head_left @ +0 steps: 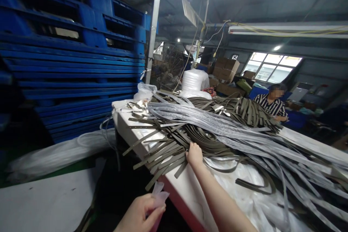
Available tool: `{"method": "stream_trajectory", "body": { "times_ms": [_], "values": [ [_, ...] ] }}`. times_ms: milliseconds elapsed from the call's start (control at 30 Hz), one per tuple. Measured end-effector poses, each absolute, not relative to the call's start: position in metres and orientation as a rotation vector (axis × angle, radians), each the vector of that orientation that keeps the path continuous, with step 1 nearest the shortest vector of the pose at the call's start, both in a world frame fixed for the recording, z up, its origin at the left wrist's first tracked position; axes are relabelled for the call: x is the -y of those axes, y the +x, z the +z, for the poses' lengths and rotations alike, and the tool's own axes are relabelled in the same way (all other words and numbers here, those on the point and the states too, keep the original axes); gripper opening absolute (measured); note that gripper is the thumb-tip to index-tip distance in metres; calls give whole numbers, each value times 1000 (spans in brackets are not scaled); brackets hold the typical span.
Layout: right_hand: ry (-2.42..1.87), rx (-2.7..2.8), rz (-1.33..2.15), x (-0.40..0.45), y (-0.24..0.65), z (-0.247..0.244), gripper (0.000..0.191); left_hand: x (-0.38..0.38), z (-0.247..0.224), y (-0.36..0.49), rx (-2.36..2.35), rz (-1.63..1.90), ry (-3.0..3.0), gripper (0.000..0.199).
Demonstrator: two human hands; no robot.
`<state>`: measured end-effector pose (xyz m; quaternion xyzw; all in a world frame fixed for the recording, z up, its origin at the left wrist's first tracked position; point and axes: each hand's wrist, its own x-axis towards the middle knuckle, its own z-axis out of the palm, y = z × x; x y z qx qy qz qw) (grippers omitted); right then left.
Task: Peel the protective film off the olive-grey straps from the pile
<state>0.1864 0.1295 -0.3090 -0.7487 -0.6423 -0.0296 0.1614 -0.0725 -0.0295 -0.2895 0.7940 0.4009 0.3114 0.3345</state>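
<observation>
My left hand (144, 212), low in the view and off the table's near edge, has its fingers closed on a thin translucent plastic piece (160, 194). On the table, my right hand (195, 155) has its fingers curled at the near side of a pile of dark olive straps (202, 139); what its fingertips hold is hidden. Loose strap ends with small holes stick out over the table's left edge. Long straps in clear plastic sleeves (217, 125) lie across the pile and run to the lower right.
White table (301, 136); crumpled clear plastic (244, 177) on it. A white wrapped roll (193, 81) stands at its far end. Blue pallets (81, 61) are stacked at left, above a long plastic-wrapped bundle (62, 152). A person in stripes (270, 105) is beyond the table.
</observation>
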Motion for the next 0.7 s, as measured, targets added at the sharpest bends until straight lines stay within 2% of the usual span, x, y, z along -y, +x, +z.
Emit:
{"method": "stream_trajectory", "body": {
  "times_ms": [200, 400, 533, 633, 700],
  "values": [
    [-2165, 1836, -206, -150, 181, -316, 34, 27, -295, -79, -1064, 802, 2111, 42],
    [-2100, 1948, -130, -159, 188, -307, 20, 27, -296, -79, -1069, 765, 2098, 42],
    [-2071, 1959, 21, -155, 185, -303, 24, 28, -292, -75, -1070, 768, 2084, 39],
    [-2024, 1983, 235, -150, 179, -299, 32, 29, -289, -72, -1067, 771, 2092, 37],
    [-1949, 2028, 422, -146, 173, -293, 30, 29, -287, -70, -1057, 765, 2110, 34]
  ]
}}
